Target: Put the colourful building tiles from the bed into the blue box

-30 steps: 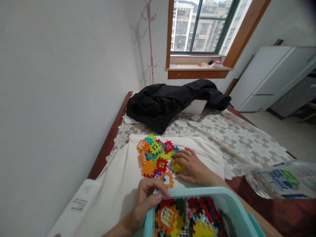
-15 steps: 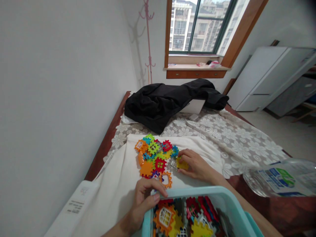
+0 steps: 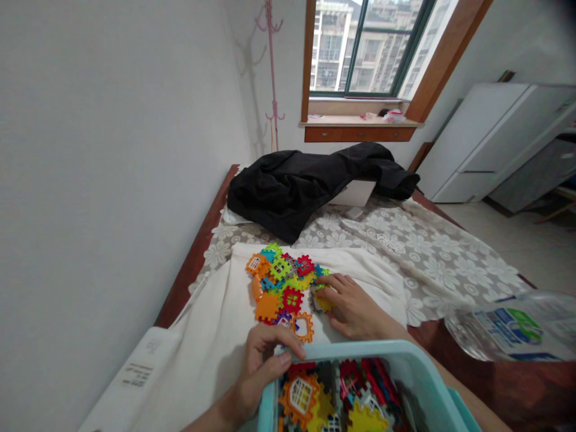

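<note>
I am looking down at a table pushed against a white wall. My left hand (image 3: 265,366) is curled over the near left corner of a turquoise bin (image 3: 407,366), thumb on the rim and fingers bent over the outside, gripping it. The bin sits at the bottom of the view and holds a jumble of toothed plastic tiles (image 3: 333,399) in orange, yellow, red and white.

My right hand (image 3: 355,306) lies palm down on a cream cloth (image 3: 216,336) just beyond the bin. Its fingers are loosely bent, and the fingertips press on a yellow tile (image 3: 323,302) at the right edge of a pile (image 3: 283,282) of the same toothed tiles. I cannot tell whether the hand has a full grip on the tile or only rests on it. The pile is spread on the cloth to the left of this hand, with green, red, orange, blue and yellow pieces overlapping. An orange tile (image 3: 303,327) with a window cut-out lies at the pile's near edge, between my two hands.

Under the cream cloth is a lace cover (image 3: 427,252) with a flower pattern. At the far end of the table lies a crumpled black jacket (image 3: 306,186). At the right edge of the view a clear plastic bottle (image 3: 513,327) with a blue and green label lies on its side. Beyond the table are a window (image 3: 369,48) showing apartment blocks, a pink coat stand (image 3: 271,72) in the corner, and a white cabinet (image 3: 490,138) on the right.
</note>
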The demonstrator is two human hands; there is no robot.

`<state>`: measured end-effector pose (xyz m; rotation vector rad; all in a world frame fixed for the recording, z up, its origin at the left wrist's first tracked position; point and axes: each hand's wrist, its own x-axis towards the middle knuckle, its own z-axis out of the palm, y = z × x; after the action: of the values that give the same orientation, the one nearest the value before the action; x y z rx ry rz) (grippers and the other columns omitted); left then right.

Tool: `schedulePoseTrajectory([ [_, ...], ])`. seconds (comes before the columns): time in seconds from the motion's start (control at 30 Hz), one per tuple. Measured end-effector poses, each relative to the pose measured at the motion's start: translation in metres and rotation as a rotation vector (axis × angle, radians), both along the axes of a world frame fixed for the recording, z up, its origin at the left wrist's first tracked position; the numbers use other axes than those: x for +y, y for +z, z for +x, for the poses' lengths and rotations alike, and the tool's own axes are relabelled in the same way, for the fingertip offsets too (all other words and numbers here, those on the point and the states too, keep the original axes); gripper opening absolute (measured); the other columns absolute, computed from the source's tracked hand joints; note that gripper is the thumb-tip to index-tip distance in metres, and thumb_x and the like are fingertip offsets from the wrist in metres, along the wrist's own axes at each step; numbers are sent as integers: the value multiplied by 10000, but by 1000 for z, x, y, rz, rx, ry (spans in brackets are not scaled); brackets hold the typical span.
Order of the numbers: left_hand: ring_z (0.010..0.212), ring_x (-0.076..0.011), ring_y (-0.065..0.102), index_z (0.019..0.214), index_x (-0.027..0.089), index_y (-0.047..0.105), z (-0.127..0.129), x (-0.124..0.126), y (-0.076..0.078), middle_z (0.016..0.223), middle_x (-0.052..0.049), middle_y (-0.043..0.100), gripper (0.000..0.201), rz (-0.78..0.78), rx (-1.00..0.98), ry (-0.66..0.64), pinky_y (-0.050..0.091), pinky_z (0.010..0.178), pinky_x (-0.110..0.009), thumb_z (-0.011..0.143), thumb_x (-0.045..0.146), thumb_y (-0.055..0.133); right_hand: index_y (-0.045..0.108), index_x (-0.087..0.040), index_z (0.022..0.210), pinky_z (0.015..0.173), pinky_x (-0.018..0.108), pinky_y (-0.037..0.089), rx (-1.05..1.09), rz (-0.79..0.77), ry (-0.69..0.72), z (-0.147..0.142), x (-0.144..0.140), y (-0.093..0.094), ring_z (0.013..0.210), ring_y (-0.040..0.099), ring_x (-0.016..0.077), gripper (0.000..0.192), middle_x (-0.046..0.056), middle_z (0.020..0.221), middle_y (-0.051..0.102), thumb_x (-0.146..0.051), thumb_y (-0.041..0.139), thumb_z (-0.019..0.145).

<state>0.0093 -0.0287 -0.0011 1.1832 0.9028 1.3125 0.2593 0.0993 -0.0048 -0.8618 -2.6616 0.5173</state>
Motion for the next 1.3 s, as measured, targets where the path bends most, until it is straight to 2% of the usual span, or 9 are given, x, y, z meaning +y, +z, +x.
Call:
schedulePoseTrajectory([
  [0.13, 892, -208, 661, 953, 220, 781, 0, -1, -6, 922, -31, 744, 145, -11, -9, -2, 474, 831, -283, 905, 341, 719, 626, -231, 1204, 1045, 545, 475, 10, 3, 16, 12, 8, 2, 1251, 518, 354, 394, 122, 1450, 562, -282, 747, 832],
  [0.27, 873, -215, 657, 946, 205, 783, -1, -1, -7, 911, -44, 744, 176, -29, -13, -3, 470, 819, -294, 890, 364, 731, 642, -226, 1143, 1003, 482, 513, 63, -6, 36, 9, 9, -3, 1199, 553, 310, 288, 122, 1383, 612, -401, 725, 930],
  [0.43, 872, -214, 663, 933, 210, 787, 0, 0, -2, 901, -40, 749, 169, -31, -19, 3, 477, 817, -290, 885, 365, 741, 640, -239, 1175, 999, 471, 510, 67, -32, 106, 1, 4, -4, 1151, 575, 294, 345, 98, 1366, 647, -439, 747, 915],
  [0.67, 869, -189, 662, 958, 233, 784, 0, -1, 4, 918, -16, 747, 150, -28, -20, -20, 483, 816, -267, 902, 363, 733, 641, -236, 1126, 967, 447, 506, 59, -57, 137, 1, 5, -2, 1106, 570, 276, 268, 79, 1260, 680, -334, 745, 899],
  [0.83, 863, -189, 665, 949, 236, 787, 0, 0, 1, 914, -13, 745, 156, -36, -5, 6, 490, 809, -264, 892, 375, 746, 618, -218, 1101, 977, 442, 514, 78, -110, 164, 3, 3, -1, 1098, 572, 274, 333, 89, 1186, 657, -194, 758, 800],
  [0.97, 875, -196, 662, 953, 234, 785, 0, 0, -1, 918, -18, 746, 162, -26, -5, -3, 484, 821, -269, 893, 377, 740, 582, -235, 1149, 1020, 385, 523, 164, -251, 111, 7, -2, 1, 1152, 586, 231, 377, 76, 1269, 607, -113, 713, 816],
  [1.07, 879, -195, 658, 965, 236, 778, 0, -1, 0, 922, -18, 749, 151, -21, -22, -9, 481, 825, -270, 899, 364, 733, 567, -252, 1144, 1024, 372, 530, 211, -281, 110, 10, -1, 1, 1167, 590, 224, 369, 68, 1279, 593, -112, 702, 831],
  [1.17, 872, -196, 657, 968, 226, 774, 0, -1, -1, 919, -23, 748, 154, -12, -33, -23, 475, 822, -275, 905, 358, 724, 552, -261, 1189, 1056, 400, 517, 319, -205, 41, 10, 6, -7, 1222, 577, 240, 360, 85, 1305, 576, -147, 680, 873],
  [1.3, 892, -206, 656, 964, 210, 776, -1, -1, -7, 942, -36, 750, 180, -30, -17, -46, 459, 833, -289, 909, 369, 714, 544, -254, 1211, 1087, 474, 489, 410, -45, -190, 2, 19, -24, 1286, 551, 280, 310, 128, 1372, 551, -198, 645, 923],
])
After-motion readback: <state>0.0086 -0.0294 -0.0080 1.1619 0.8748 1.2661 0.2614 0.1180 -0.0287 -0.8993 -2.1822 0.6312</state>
